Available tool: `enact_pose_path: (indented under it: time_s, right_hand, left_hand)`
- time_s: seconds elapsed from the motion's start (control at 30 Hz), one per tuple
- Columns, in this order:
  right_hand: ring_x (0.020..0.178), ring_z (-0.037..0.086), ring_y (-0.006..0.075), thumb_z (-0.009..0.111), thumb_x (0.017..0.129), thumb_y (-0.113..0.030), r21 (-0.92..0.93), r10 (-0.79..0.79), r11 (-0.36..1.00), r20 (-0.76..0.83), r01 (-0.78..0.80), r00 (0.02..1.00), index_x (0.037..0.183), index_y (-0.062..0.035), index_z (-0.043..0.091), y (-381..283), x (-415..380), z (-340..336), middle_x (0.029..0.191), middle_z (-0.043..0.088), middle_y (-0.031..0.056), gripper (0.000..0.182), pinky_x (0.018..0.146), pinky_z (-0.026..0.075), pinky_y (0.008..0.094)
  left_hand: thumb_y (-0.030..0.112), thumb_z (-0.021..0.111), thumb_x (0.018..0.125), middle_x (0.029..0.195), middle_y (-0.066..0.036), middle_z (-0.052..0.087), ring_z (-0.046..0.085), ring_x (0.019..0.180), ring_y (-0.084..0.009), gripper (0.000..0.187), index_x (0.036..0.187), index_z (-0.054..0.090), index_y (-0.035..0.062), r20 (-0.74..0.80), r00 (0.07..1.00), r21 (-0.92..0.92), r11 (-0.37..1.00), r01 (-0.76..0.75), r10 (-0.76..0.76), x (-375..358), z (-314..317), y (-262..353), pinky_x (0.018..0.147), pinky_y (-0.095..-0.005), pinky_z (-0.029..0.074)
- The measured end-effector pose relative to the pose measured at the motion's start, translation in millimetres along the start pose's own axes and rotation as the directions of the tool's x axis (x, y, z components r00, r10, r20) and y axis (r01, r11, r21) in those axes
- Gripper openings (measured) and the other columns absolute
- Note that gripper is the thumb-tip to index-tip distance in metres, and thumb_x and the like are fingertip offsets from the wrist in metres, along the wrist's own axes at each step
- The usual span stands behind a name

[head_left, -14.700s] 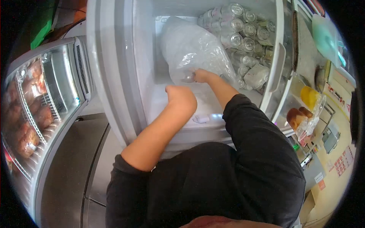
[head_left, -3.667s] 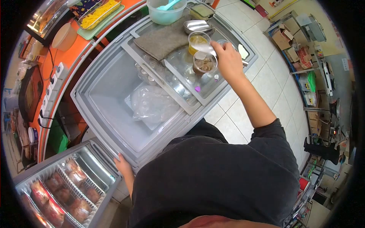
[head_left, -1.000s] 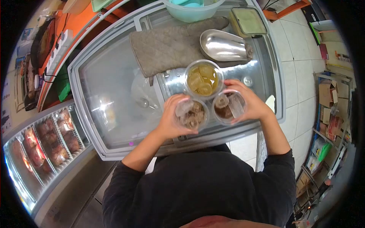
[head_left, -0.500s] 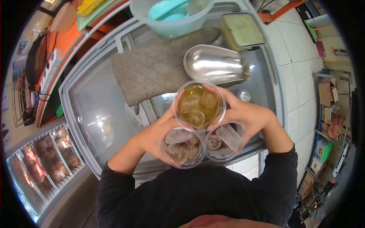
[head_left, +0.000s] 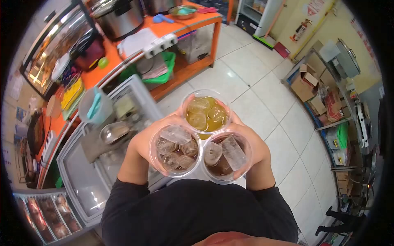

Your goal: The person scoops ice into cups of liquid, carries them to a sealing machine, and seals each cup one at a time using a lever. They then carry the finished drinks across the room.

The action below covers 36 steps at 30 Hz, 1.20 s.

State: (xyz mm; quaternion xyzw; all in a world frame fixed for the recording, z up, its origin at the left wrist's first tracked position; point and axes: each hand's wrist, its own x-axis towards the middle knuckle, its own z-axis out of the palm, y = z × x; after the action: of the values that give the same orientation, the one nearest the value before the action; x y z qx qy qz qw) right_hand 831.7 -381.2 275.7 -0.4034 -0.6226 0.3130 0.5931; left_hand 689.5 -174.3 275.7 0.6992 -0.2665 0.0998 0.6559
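Three clear plastic cups with iced drinks are bunched together in front of my chest, seen from above. My left hand (head_left: 141,137) is closed around the left cup (head_left: 176,149), which has a brown drink and several ice pieces. The right cup (head_left: 225,158), also brown with ice, is gripped by my right hand (head_left: 257,147). Fingers of both hands wrap the far cup (head_left: 206,115), whose drink is yellow-green with ice. The cups' rims touch or nearly touch. Their lower parts and some of my fingers are hidden.
At left stands a chest freezer (head_left: 80,186) bearing a grey oven mitt (head_left: 91,146), a metal ice scoop (head_left: 117,132) and a translucent tub (head_left: 96,110). An orange table (head_left: 186,25) holds pots and a power strip (head_left: 161,45). Pale floor tiles (head_left: 262,110) lead to a shelf rack (head_left: 334,110) at right.
My body has turned right, away from the freezer, so it now lies at left and the tiled floor is ahead. The three cups have stayed in my hands.
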Motion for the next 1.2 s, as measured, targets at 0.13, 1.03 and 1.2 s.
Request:
enact_pose_path:
  time_s: [0.13,1.03,1.2]
  right_hand:
    - [0.134,0.010,0.0354,0.087,0.039,-0.034,-0.052,0.123,0.991,0.000,-0.123,0.992,0.109,-0.0065,0.058,-43,-50,-100,0.136,0.029,0.0213,0.081,0.106,0.017,0.0418]
    - [0.134,0.013,0.0303,0.087,0.039,-0.031,-0.114,0.156,0.979,-0.114,-0.169,0.981,0.112,-0.0066,0.055,105,79,-826,0.137,0.027,0.0188,0.083,0.105,0.021,0.0375]
    - [0.133,0.015,0.0322,0.087,0.039,-0.030,0.058,0.120,0.990,0.092,-0.125,0.989,0.112,-0.0070,0.055,185,209,-957,0.131,0.034,0.0186,0.082,0.105,0.020,0.0382]
  left_hand:
    - [0.039,0.087,0.039,0.143,-0.028,0.009,0.005,0.135,-0.0381,0.092,0.117,0.052,0.0058,0.060,0.998,-0.073,0.997,-0.006,0.010,117,36,-43,0.106,-0.0451,0.011]
    - [0.039,0.088,0.035,0.144,-0.025,0.009,0.010,0.134,-0.0397,0.096,0.118,0.053,0.0059,0.089,0.996,-0.164,0.987,-0.003,0.018,708,-257,-431,0.106,-0.0489,0.010]
    - [0.039,0.088,0.034,0.144,-0.025,0.009,0.011,0.133,-0.0400,0.097,0.118,0.053,0.0060,-0.108,0.994,-0.070,0.997,0.026,-0.034,758,-378,-462,0.106,-0.0496,0.010]
